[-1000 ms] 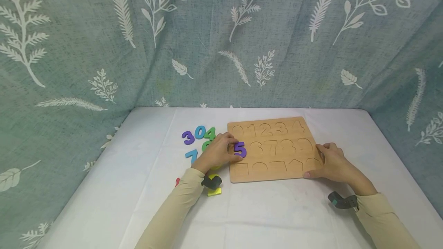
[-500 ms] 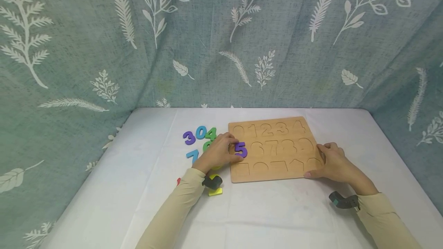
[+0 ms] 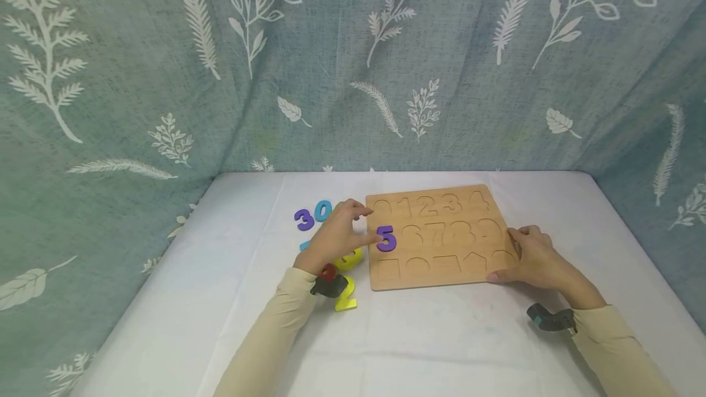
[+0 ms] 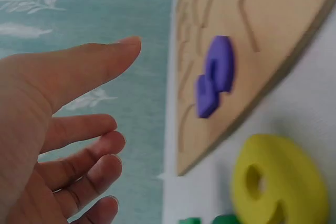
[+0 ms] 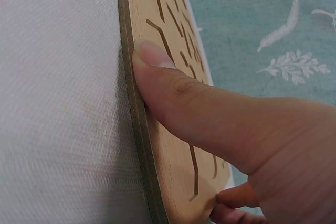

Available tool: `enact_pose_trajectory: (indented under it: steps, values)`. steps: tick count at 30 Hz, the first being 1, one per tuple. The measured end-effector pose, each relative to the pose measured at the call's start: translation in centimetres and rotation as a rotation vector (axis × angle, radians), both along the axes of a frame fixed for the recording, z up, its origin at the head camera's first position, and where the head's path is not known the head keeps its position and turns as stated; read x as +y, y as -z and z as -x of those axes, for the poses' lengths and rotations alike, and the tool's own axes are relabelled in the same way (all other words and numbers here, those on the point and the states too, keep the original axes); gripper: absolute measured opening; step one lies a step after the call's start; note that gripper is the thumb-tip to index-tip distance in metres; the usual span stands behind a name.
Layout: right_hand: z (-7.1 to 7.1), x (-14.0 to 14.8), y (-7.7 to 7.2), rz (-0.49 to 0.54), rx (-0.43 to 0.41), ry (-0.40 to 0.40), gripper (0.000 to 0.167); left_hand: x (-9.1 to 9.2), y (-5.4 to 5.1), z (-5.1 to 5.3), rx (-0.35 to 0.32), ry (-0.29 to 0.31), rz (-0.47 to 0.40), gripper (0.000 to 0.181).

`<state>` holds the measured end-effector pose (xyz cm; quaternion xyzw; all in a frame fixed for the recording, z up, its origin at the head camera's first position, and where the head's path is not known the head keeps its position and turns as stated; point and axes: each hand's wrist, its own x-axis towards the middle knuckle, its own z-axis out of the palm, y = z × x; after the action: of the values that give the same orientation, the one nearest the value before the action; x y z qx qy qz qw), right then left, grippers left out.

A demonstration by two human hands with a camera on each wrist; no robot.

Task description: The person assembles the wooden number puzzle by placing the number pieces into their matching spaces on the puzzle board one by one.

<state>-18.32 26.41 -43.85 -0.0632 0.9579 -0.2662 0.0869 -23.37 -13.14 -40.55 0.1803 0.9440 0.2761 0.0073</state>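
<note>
A wooden number puzzle board (image 3: 421,249) with cut outlines lies on the white table. The purple number 5 (image 3: 393,241) rests at the left end of its middle row; whether it sits flush in its recess, I cannot tell. My left hand (image 3: 333,238) hovers by the board's left edge, thumb and fingers spread apart. In the left wrist view, that hand (image 4: 47,124) holds nothing, and a gap separates it from the purple 5 (image 4: 226,66). My right hand (image 3: 537,265) grips the board's near right corner, its thumb (image 5: 178,98) pressed on the near edge.
Left of the board lie loose number pieces: a purple 3 (image 3: 304,220), a blue 0 (image 3: 318,211), a yellow 2 (image 3: 346,305), a red piece (image 3: 328,272) and a rounded yellow piece (image 3: 353,260). My left hand and wrist partly cover several. A patterned curtain (image 3: 342,66) hangs behind the table.
My left hand has let go of the purple 5 and drawn back slightly left, its fingers spreading. The 5 stays on the board. My right hand keeps its hold on the corner.
</note>
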Motion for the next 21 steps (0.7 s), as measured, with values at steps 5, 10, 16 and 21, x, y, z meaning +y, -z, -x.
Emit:
enact_pose_trajectory:
  steps: [5, 10, 16, 21]
  values:
    - [-0.1, -0.1, -0.3, -0.001, -0.005, 0.003, 0.13, -1.0, -1.5, -0.4, 0.05, -0.024, -0.017, 0.059]
    - [0.0, -0.1, -0.3, -0.005, -0.005, 0.002, 0.13, -2.4, -2.8, -0.8, 0.094, -0.05, -0.037, 0.057]
    - [0.0, -0.1, -0.2, -0.011, -0.005, 0.005, 0.131, -4.6, -4.0, -1.0, 0.183, -0.075, -0.096, 0.058]
    - [0.0, -0.2, -0.2, -0.022, 0.001, 0.007, 0.132, -6.6, -4.9, -1.1, 0.239, -0.119, -0.162, 0.058]
